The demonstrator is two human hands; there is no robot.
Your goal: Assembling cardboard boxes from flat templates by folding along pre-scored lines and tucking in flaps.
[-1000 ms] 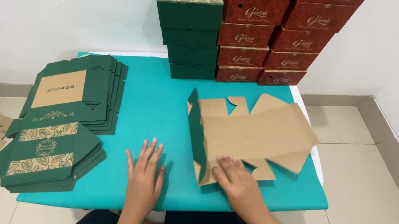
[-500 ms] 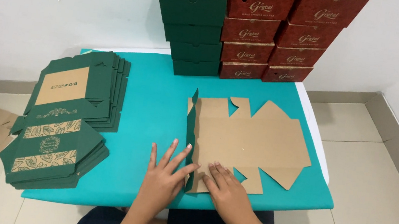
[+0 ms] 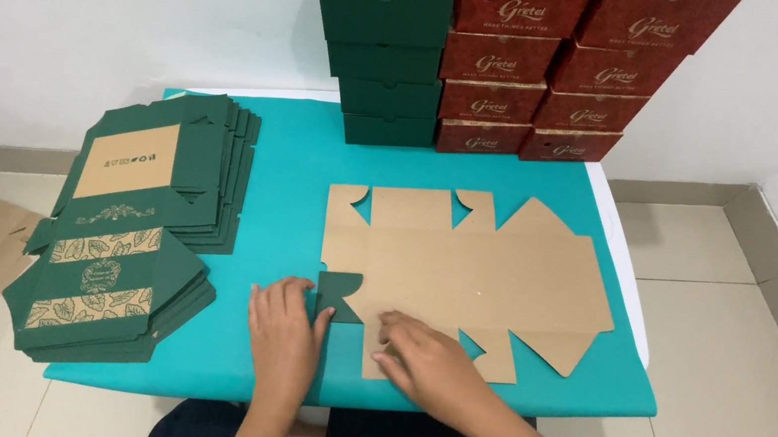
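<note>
Box blank (image 3: 472, 270) lies flat, lengthwise left-right, under both hands (image 3: 286, 330).

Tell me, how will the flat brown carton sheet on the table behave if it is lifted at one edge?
The sheet is thin and wide, so it probably feels light. It has fold lines and many cut flaps, so it would likely bend and droop there. The left hand folds a green flap, which suggests the creases give easily.
</note>
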